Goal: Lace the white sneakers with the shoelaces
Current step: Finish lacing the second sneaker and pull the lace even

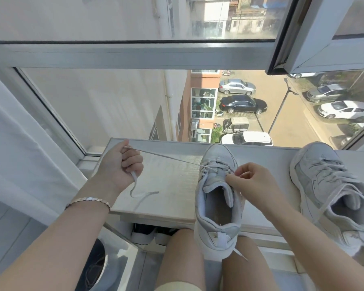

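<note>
- Lace (168, 158) runs taut, leftward from sneaker (216, 192) eyelets to left hand (119, 166), fist closed round it.
- Right hand (252, 177), nearer, pinches lace at the eyelets.

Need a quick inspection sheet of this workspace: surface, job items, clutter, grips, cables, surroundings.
Surface: pale wooden ledge under the window.
Job's things: middle sneaker, partly laced, heel overhanging the ledge's near edge; right sneaker on the ledge, laced, ends loose; shoelace taut from the middle sneaker to the left hand.
Clutter: dark shoes below the ledge.
Grips: left hand holds the shoelace, end hanging below the fist; right hand pinches lace at the middle sneaker's eyelets.
Cables: nothing sure; tangled strands in a dark container lower left, unclear.
Surroundings: window sash open upper right; parked cars far below.
</note>
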{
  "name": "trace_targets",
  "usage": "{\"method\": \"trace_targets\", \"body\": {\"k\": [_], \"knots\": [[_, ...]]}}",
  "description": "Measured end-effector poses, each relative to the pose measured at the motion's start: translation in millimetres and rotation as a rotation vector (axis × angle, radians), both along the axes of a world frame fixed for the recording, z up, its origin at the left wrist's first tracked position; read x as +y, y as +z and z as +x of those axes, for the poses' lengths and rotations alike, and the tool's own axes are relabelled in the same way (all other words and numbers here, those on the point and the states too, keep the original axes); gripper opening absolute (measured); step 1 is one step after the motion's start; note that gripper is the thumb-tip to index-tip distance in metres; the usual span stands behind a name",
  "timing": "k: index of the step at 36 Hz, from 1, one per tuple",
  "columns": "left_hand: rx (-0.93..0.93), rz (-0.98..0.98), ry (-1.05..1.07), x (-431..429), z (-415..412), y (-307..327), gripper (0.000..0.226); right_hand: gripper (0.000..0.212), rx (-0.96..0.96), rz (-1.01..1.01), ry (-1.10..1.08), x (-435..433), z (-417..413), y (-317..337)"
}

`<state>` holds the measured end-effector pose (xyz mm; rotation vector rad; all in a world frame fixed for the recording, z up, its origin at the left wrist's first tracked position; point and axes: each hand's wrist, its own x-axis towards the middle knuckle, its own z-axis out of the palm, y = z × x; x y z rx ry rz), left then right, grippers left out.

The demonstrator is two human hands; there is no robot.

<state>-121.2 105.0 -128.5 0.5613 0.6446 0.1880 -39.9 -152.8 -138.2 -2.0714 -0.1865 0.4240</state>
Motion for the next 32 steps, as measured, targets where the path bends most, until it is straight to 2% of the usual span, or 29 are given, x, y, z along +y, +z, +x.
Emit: {"method": "trace_targets", "body": {"k": [2, 5, 7, 10, 13, 15, 19, 24, 26, 28, 29, 32], "knots": [[-0.042, -0.054, 0.004, -12.8, 5.7, 2.0, 0.054, 0.009, -0.049, -0.018, 0.001, 0.4, -2.5, 2.0], [-0.08, -0.097, -0.043, -41.6, 14.1, 12.8, 0.039, 0.011, -0.341, -0.056, 0.054, 3.2, -12.5, 10.7], [-0.119, -0.103, -0.092, -61.6, 17.3, 24.3, 0.03, 0.015, -0.43, -0.002, 0.149, 8.0, -21.4, 21.0], [-0.217, -0.109, -0.15, -82.4, 19.2, 41.6, 0.02, 0.012, -0.376, 0.06, 0.331, 18.2, -33.2, 35.3], [-0.286, -0.126, -0.168, -93.8, 22.8, 52.6, 0.02, 0.014, -0.343, 0.042, 0.456, 29.4, -41.5, 44.1], [-0.331, -0.156, -0.15, -97.8, 26.2, 57.8, 0.023, 0.016, -0.338, 0.044, 0.486, 35.9, -44.8, 48.1], [-0.398, -0.13, -0.105, -95.4, 33.2, 64.4, 0.011, 0.022, -0.248, 0.041, 0.467, 39.0, -41.6, 49.4], [-0.279, 0.096, 0.066, -67.7, 40.6, 48.4, 0.017, 0.02, 0.077, 0.184, 0.581, 16.1, -30.2, 55.7], [-0.066, 0.346, -0.067, -61.3, 35.8, 34.9, 0.014, 0.019, 0.11, 0.231, 0.566, 7.7, -25.7, 56.8], [0.192, 0.584, -0.301, -66.9, 26.2, 24.4, 0.02, 0.019, 0.126, 0.33, 0.437, 4.1, -20.2, 57.4], [0.26, 0.661, -0.393, -72.1, 21.8, 21.8, 0.025, 0.019, 0.116, 0.377, 0.355, 3.5, -16.3, 56.7], [0.189, 0.831, -0.527, -88.5, 10.6, 27.0, 0.027, 0.014, 0.053, 0.42, 0.223, 6.1, -6.3, 57.4]]}}
